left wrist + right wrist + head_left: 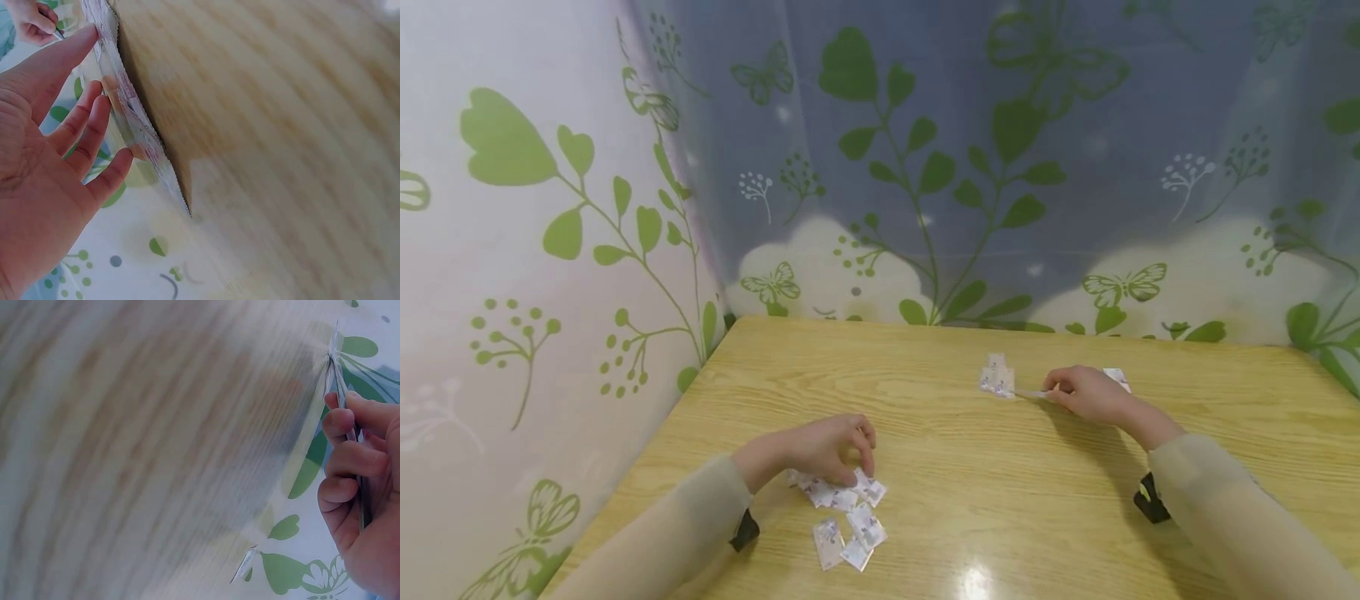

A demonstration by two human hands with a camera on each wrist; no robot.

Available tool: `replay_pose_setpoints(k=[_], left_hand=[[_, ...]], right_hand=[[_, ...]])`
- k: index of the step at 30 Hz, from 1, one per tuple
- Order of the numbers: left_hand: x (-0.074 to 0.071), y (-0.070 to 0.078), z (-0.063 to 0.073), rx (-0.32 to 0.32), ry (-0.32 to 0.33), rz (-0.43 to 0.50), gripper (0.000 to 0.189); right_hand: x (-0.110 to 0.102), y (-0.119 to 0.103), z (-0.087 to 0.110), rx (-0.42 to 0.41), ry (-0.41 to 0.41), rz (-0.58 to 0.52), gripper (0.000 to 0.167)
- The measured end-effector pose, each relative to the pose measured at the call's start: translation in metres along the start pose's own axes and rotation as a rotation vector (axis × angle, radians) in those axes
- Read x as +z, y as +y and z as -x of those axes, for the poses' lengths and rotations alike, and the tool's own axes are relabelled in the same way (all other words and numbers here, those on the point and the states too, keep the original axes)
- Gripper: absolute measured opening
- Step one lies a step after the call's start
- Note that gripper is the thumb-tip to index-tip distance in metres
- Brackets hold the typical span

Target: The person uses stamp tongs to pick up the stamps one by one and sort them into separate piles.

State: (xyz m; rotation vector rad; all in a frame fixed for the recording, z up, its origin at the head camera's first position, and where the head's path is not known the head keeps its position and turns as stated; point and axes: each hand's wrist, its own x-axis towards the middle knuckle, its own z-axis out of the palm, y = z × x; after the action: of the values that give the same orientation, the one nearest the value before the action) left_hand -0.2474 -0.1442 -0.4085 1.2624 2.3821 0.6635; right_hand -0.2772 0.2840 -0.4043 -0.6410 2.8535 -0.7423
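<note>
My left hand rests over a loose pile of small printed sachets on the near left of the table. Its fingers lie relaxed, and the fingertips touch the sachets' crimped edges in the left wrist view. Farther off, my right hand pinches a thin metal tool, apparently tweezers, between thumb and fingers. The tool's tip points left at a small group of overlapping sachets near the back. Whether the tip grips a sachet I cannot tell.
Several more sachets lie in front of the left pile. Another sachet shows partly behind my right hand. The wooden table ends at a leaf-printed curtain at the back and another on the left.
</note>
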Motion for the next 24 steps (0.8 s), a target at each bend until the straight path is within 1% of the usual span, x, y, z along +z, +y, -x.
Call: replay_pose_setpoints(k=[4, 8, 11, 16, 20, 24], left_hand=[[-0.001, 0.001, -0.001, -0.001, -0.001, -0.014, 0.023], [-0.002, 0.002, -0.001, -0.017, -0.004, -0.014, 0.023], [-0.002, 0.003, 0.0, -0.032, -0.006, 0.001, 0.023], [-0.001, 0.003, 0.002, -0.034, -0.004, 0.019, 0.022], [-0.001, 0.004, 0.002, -0.034, -0.004, 0.015, 0.022], [0.0, 0.004, 0.002, -0.031, -0.005, 0.011, 0.023]], right_hand=[[-0.001, 0.001, 0.0, 0.014, -0.003, 0.007, 0.016], [-0.004, 0.0, 0.002, 0.033, -0.007, 0.005, 0.017], [-0.006, -0.002, 0.007, 0.038, -0.004, -0.003, 0.018], [-0.007, -0.003, 0.016, 0.05, 0.0, -0.025, 0.019], [0.0, -0.013, 0.019, 0.019, -0.021, -0.055, 0.021], [0.009, -0.034, 0.02, -0.064, -0.033, -0.067, 0.021]])
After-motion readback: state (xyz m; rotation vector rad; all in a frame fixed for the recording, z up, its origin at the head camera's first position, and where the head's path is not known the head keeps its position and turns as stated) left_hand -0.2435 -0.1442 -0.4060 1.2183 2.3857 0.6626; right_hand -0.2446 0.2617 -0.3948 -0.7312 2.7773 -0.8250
